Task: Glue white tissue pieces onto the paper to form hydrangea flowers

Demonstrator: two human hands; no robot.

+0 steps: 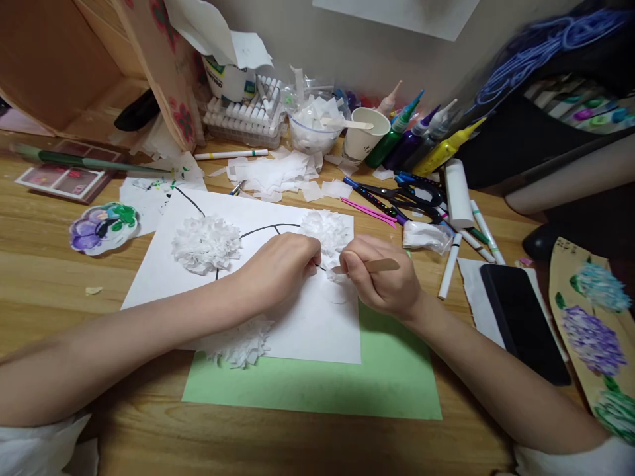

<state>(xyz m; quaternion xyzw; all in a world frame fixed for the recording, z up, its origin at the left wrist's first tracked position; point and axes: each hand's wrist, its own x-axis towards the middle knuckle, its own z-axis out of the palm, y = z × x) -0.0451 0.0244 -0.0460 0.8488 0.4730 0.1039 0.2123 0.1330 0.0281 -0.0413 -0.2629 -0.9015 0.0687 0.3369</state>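
Observation:
My right hand [389, 281] grips a flat wooden craft stick [384, 265], its left end over the white sheet [302, 334] beside a drawn pencil circle and some white paper bits. My left hand [285, 264] rests on the sheet just left of it, fingers curled in; anything they hold is hidden. Ruffled white tissue-paper flowers stand on the sheet: one at the left [206, 243], one at the upper right [325, 228], and another at the lower edge [243, 342], partly under my left forearm. Black drawn stems link them. A green sheet [317, 390] lies underneath.
Behind the sheet lie loose tissue squares [272, 173], a bowl of tissue [315, 129] and a paper cup [366, 135] with another stick across it. Paint bottles [404, 129], scissors [407, 193] and markers stand or lie to the right, near a phone [523, 320]. A paint palette [103, 228] is left.

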